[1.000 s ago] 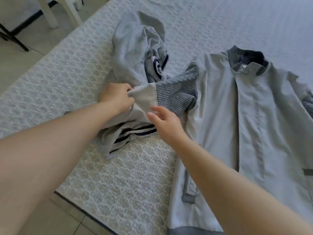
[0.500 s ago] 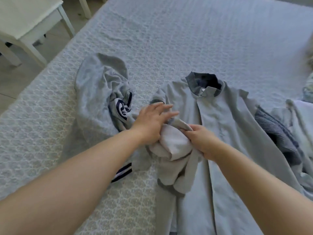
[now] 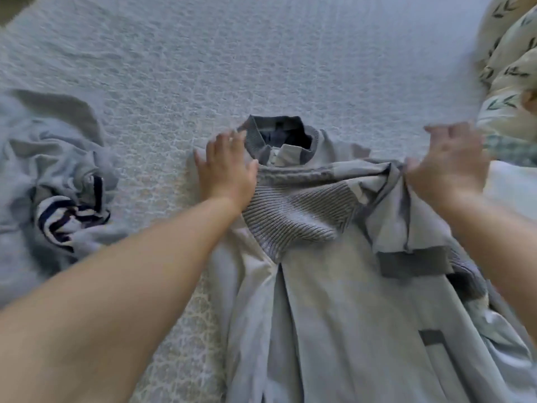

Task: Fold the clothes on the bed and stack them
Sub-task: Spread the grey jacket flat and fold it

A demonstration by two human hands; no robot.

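Left hand (image 3: 225, 167) presses flat, fingers spread, on the jacket (image 3: 328, 309); right hand (image 3: 449, 167) pinches its folded sleeve (image 3: 389, 205); collar points away.

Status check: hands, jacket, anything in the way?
Left hand flat on jacket shoulder. Right hand pinches folded-over sleeve. Crumpled grey garment lies apart at left.

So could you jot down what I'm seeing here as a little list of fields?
place: bed with textured cover
main garment: grey jacket, collar away from the person, one sleeve folded across the chest
left hand: flat, pressing the jacket's shoulder beside the collar
right hand: pinching bunched sleeve fabric
to the left: crumpled grey striped garment
top right: leaf-print fabric
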